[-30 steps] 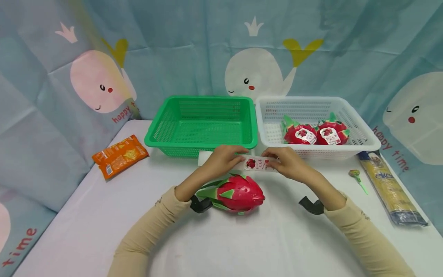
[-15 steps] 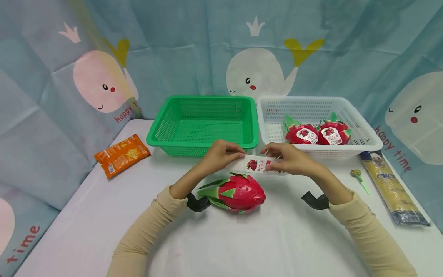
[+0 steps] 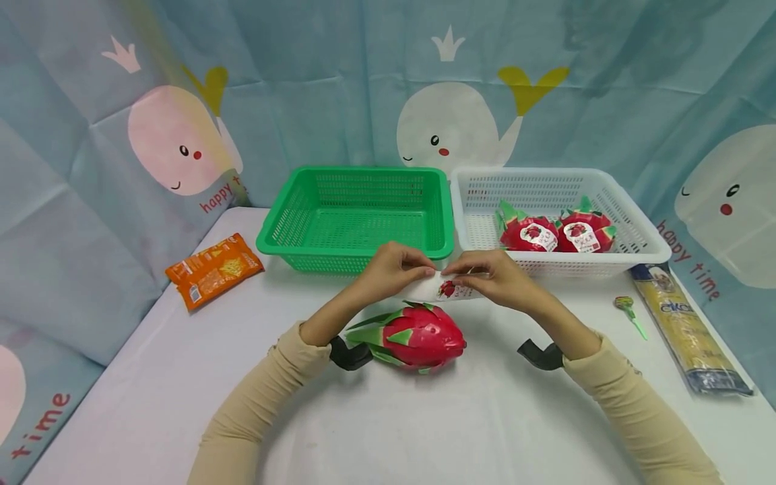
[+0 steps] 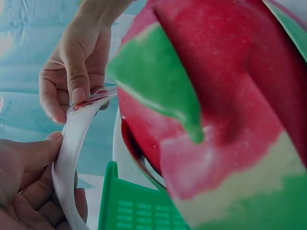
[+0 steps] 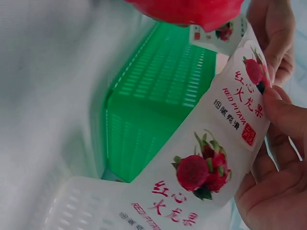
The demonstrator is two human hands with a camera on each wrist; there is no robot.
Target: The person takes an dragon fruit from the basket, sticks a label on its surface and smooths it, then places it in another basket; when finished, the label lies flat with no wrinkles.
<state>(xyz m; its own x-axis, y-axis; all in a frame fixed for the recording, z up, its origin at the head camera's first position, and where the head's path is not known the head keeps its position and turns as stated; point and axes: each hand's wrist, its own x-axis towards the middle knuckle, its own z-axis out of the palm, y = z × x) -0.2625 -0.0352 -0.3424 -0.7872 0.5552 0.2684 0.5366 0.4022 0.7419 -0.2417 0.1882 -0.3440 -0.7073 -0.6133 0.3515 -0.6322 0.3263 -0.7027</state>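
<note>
A strip of white stickers (image 5: 192, 165) printed with red pitaya pictures is stretched between the two hands, in front of the baskets. My left hand (image 3: 391, 273) pinches it between thumb and fingers on the left. Close beside it, my right hand (image 3: 497, 277) pinches the strip near a printed label. In the left wrist view the strip (image 4: 72, 139) curves from one hand to the other, its printing facing away. A large red dragon fruit (image 3: 424, 337) with green leaf tips lies on the table just below the hands, near the left wrist.
Behind the hands stand a green basket (image 3: 358, 261) and a white basket (image 3: 582, 259) holding two labelled dragon fruits (image 3: 529, 234). An orange snack packet (image 3: 215, 271) lies at left. To the right are a lollipop (image 3: 629, 316) and a pack of noodles (image 3: 688, 330).
Both hands first rose slightly with the sticker strip, and more of it showed to the right. Since then my right hand has moved left, closer to my left hand. The dragon fruit stays put.
</note>
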